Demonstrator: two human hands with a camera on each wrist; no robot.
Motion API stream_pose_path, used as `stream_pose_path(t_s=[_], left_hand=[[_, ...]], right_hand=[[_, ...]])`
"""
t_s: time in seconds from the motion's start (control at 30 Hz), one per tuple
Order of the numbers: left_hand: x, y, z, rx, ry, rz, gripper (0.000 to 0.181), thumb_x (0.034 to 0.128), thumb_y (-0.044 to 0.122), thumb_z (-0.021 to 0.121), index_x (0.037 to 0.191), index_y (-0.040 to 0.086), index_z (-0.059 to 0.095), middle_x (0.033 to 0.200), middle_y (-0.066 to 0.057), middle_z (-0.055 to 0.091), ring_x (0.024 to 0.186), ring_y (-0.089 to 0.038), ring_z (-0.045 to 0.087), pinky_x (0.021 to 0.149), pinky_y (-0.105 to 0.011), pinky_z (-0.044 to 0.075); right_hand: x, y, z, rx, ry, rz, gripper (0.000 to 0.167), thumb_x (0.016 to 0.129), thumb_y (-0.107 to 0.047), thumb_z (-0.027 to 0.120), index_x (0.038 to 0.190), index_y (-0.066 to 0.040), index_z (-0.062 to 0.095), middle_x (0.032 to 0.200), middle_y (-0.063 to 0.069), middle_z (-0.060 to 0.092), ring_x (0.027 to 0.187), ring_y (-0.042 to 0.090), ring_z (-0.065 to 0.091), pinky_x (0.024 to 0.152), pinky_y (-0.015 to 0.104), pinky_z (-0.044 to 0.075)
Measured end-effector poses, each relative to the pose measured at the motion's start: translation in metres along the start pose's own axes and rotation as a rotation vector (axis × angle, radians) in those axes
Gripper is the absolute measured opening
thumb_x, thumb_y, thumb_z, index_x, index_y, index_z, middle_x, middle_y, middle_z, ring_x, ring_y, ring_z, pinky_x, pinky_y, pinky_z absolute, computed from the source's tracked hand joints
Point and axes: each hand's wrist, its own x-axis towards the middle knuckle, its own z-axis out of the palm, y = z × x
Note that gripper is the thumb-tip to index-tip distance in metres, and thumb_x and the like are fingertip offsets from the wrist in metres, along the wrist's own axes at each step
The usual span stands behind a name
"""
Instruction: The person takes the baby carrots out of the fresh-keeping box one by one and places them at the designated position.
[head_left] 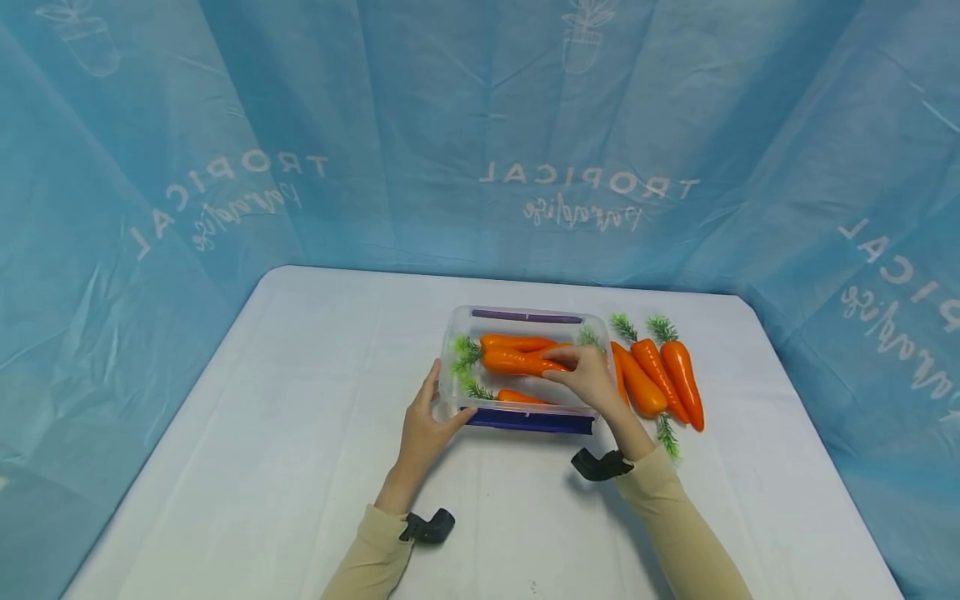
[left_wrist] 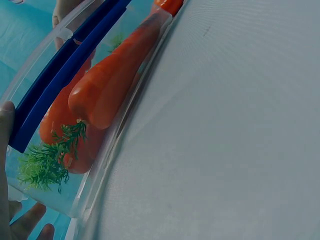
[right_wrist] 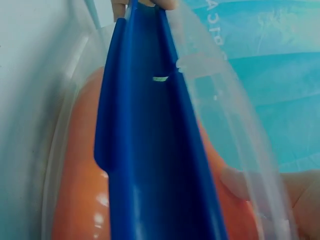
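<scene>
A clear plastic box with blue latches holds several orange carrots with green tops. Its near latch hangs on the front wall, and the same latch crosses the left wrist view. My left hand holds the box's front left corner, thumb at the front and fingers along the left side. Inside the box, my right hand pinches the narrow end of a carrot whose leafy top points left. Another carrot lies along the box's front wall. Through the wall, the right wrist view shows the right hand's fingers.
Right of the box, several more carrots lie side by side on the white table, one with its leafy top toward the front. A blue printed curtain hangs behind and at both sides of the table.
</scene>
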Motion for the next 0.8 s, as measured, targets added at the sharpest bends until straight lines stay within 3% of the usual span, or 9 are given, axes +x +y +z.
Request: stream_pose_path(t_s=[0.17,0.33,0.63,0.8], left_hand=[[0.000,-0.001,0.000,0.002,0.006,0.014,0.094,0.0759,0.029,0.080,0.151,0.012,0.027,0.150,-0.015,0.040,0.121,-0.035,0.056,0.103,-0.045,0.045],[0.000,-0.003,0.000,0.011,0.014,0.011,0.094,0.0754,0.029,0.080,0.151,0.014,0.028,0.149,-0.014,0.042,0.119,-0.032,0.057,0.103,-0.044,0.046],[-0.001,-0.002,0.000,-0.001,0.008,-0.005,0.093,0.0758,0.030,0.080,0.151,0.014,0.027,0.149,-0.015,0.042,0.120,-0.034,0.057,0.103,-0.047,0.045],[0.000,-0.002,0.000,0.003,0.011,0.005,0.093,0.0756,0.029,0.080,0.151,0.014,0.028,0.148,-0.017,0.043,0.119,-0.035,0.057,0.102,-0.048,0.046]], right_hand=[[-0.006,-0.003,-0.009,0.052,0.010,0.002,0.027,0.084,-0.005,0.071,0.109,0.004,0.070,0.109,0.022,0.069,0.094,0.032,0.068,0.077,0.025,0.058],[-0.011,-0.009,-0.016,0.092,0.040,0.076,0.026,0.085,-0.009,0.070,0.110,0.001,0.070,0.112,0.020,0.069,0.099,0.029,0.066,0.076,0.017,0.056],[-0.013,-0.012,-0.026,0.097,0.159,0.047,0.027,0.085,-0.009,0.070,0.109,0.004,0.069,0.107,0.023,0.070,0.086,0.010,0.066,0.073,0.010,0.053],[-0.015,-0.014,-0.031,0.094,0.200,0.072,0.027,0.086,-0.012,0.071,0.110,0.001,0.070,0.107,0.021,0.070,0.084,0.011,0.066,0.072,0.010,0.053]])
